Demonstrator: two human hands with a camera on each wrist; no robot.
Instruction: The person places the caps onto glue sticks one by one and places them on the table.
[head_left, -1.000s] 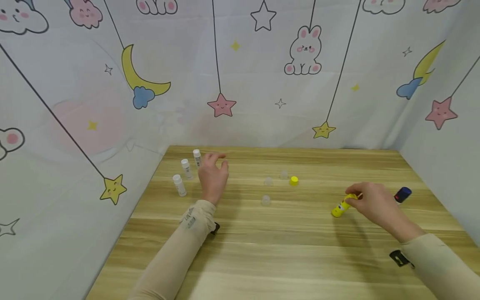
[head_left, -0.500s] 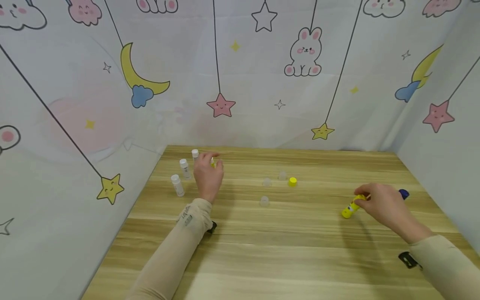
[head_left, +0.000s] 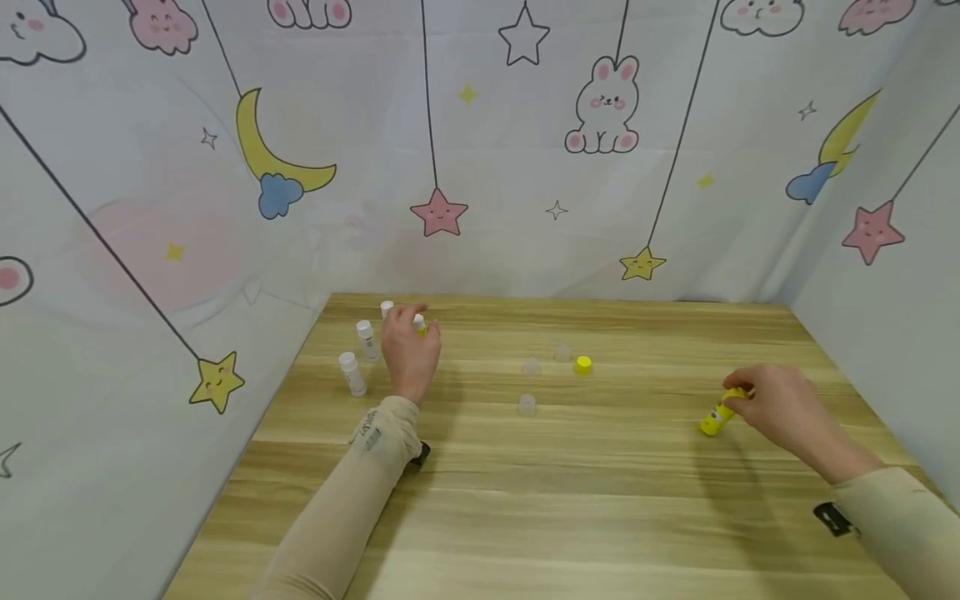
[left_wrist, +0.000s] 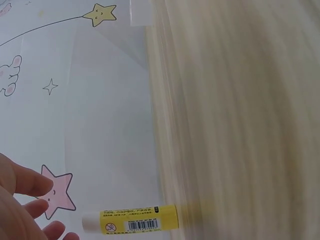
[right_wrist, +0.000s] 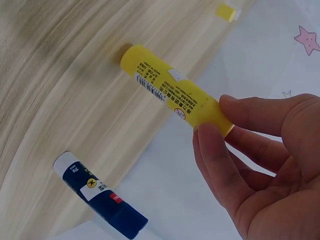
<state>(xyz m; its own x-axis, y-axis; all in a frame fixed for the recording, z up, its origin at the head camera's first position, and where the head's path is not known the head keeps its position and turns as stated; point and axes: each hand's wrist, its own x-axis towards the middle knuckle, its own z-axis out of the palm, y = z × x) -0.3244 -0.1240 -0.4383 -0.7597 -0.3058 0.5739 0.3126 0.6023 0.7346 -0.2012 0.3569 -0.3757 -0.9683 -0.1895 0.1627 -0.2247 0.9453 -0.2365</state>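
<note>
My right hand (head_left: 783, 417) pinches a yellow glue stick (right_wrist: 170, 87) near its upper end with thumb and fingertips. The stick leans, its lower end at or just above the table; I cannot tell which. Beside it in the right wrist view stands a dark blue glue stick (right_wrist: 100, 194) with a white end; in the head view my right hand hides it. My left hand (head_left: 410, 354) hovers at the back left, fingers loosely bent and apart. Just past it stands another yellow glue stick (left_wrist: 140, 220) with a white top, which the fingers do not hold.
White glue sticks (head_left: 352, 375) stand in a row along the left of the wooden table (head_left: 540, 517). Mid-table lie a yellow cap (head_left: 582, 365) and small clear caps (head_left: 527, 405). A patterned white curtain (head_left: 495, 250) closes off the back and sides.
My right hand has moved right with the yellow glue stick, now covering the blue one in the head view. My left hand has shifted slightly left, revealing the yellow stick behind it.
</note>
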